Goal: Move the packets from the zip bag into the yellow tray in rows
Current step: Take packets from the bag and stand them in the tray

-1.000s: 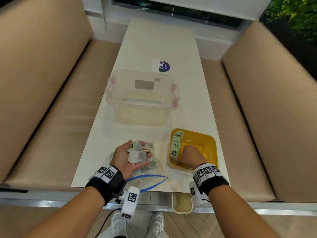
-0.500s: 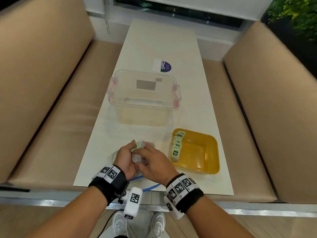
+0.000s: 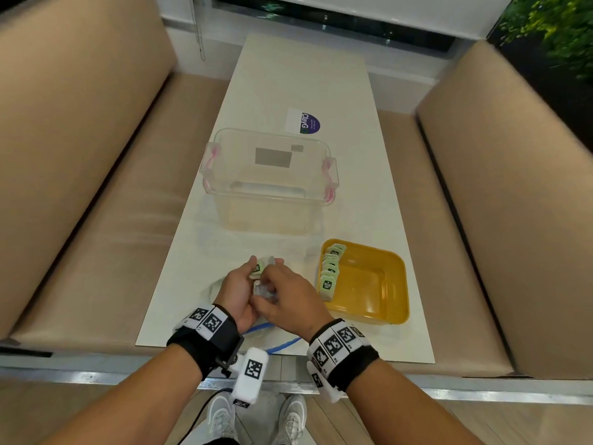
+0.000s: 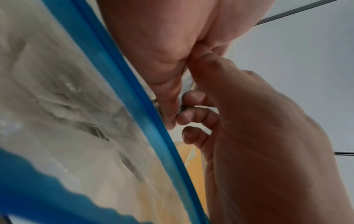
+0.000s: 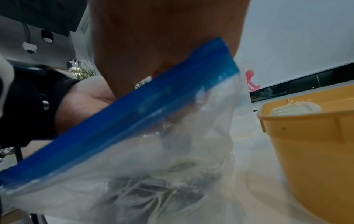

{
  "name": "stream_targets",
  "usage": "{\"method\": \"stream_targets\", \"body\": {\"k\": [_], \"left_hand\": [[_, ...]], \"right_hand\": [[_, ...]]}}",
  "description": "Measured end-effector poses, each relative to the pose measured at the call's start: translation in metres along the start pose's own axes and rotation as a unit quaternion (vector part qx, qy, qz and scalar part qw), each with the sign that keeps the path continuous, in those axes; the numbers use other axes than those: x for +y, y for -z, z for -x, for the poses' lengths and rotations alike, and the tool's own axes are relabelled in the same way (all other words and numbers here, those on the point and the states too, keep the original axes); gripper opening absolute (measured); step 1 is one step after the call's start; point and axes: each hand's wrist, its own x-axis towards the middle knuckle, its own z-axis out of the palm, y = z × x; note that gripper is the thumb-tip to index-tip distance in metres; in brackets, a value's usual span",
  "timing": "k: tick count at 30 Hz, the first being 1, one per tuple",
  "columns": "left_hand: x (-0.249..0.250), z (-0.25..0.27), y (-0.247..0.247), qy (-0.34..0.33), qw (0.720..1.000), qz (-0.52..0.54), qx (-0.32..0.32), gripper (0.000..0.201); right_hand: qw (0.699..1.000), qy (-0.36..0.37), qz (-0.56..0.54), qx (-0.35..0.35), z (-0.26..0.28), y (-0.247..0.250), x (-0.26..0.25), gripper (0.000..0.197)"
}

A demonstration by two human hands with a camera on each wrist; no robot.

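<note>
Head view has both hands meeting over the zip bag (image 3: 272, 340) at the near table edge: the left hand (image 3: 237, 289) cups a small stack of packets (image 3: 261, 268) in curled fingers, and the right hand (image 3: 287, 295) has its fingertips curled in on that stack, looks like it's pinching one off, though which packet exactly is hard to tell. Just past them to the right, the yellow tray (image 3: 382, 284) already has one row standing along its left wall and the rest of it bare, so roughly a third done. Plenty left judging by the handful plus whatever's in the bag; further back sits a clear plastic bin (image 3: 269, 175), untouched.
</note>
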Motion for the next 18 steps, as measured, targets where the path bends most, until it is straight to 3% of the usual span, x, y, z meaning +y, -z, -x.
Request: {"method": "stream_targets", "body": {"k": [12,15,18], "left_hand": [[-0.003,0.001,0.001,-0.012,0.999,-0.032,-0.015,0.052],[-0.001,-0.003,0.007,-0.026,0.998,-0.056,-0.001,0.055],[0.001,-0.005,0.011,-0.029,0.997,-0.073,0.009,0.055]], "right_hand": [[0.995,-0.071,0.038,0.066,0.004,0.014,-0.003,0.016],[0.989,-0.104,0.002,0.109,0.006,0.037,0.004,0.003],[0.977,-0.166,-0.069,0.11,0.008,0.069,0.022,0.005]]}}
